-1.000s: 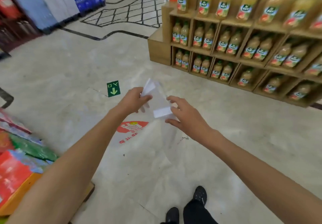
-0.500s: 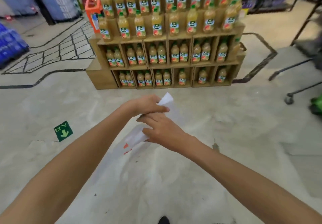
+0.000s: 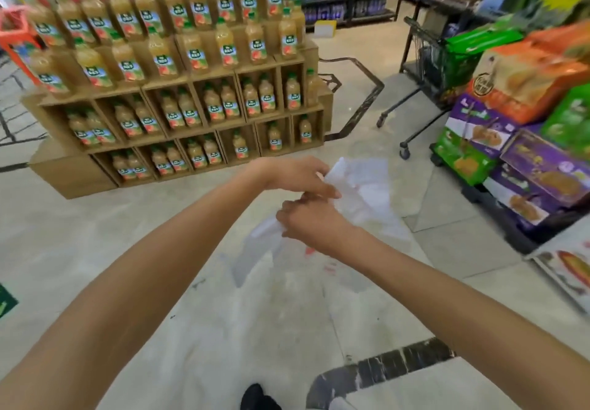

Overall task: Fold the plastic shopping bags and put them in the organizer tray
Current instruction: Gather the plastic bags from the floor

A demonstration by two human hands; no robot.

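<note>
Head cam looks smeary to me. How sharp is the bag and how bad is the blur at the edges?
Head view: the plastic bag is translucent and pale against the light floor, so its edges are hard to trace; both the left hand and the right hand are fairly sharp; the juice bottle display and the stacked boxes smear with motion blur; wide-angle bending curves the frame edges.

Both forearms are bare right up to where they leave view, no sleeve, watch, band or ring showing on either. The left hand [image 3: 298, 175] and right hand [image 3: 311, 222] wear no gloves. Down at the bottom edge a black shoe [image 3: 257, 398] pokes out, rounded at the toe, with a bit of dark trouser leg beside it
</note>
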